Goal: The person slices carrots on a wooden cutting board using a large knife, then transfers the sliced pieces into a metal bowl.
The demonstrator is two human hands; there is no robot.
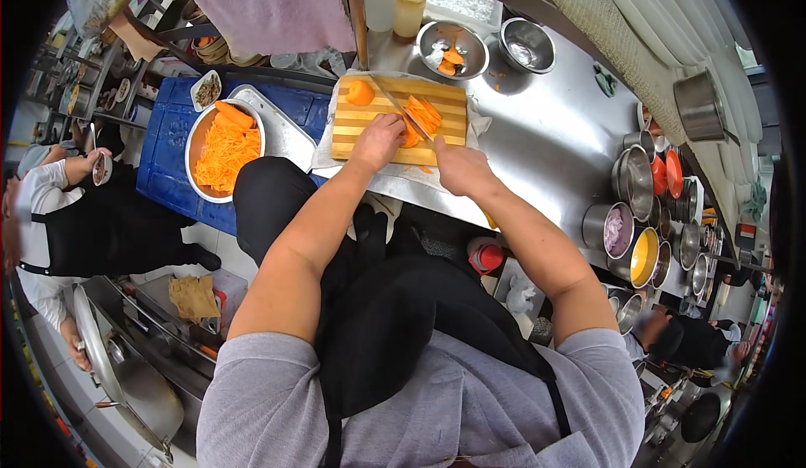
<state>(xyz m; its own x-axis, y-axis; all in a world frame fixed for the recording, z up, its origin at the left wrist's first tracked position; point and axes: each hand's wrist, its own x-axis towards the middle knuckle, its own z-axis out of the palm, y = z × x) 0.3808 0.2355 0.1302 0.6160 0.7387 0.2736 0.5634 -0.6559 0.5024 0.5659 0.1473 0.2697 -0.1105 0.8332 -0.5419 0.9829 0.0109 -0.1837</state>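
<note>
My right hand (460, 167) is closed round the handle of a kitchen knife (401, 111), whose long blade runs up and left across a striped wooden cutting board (346, 136). Just left of the blade, my left hand (379, 140) has its fingers curled down on a piece of carrot (410, 138), partly hidden by the fingers and knife. Thin carrot slices (424, 115) lie fanned on the blade's right side. A thick carrot chunk (360, 93) rests at the board's far left corner. The board sits on a white cloth (477, 125).
On a blue surface (168, 145) to the left stands a bowl of shredded carrot (227, 159), beside a metal tray (281, 120). Behind the board are a metal bowl with carrot scraps (452, 51) and another metal bowl (527, 46). Several pots line the right. A co-worker (101, 216) stands left.
</note>
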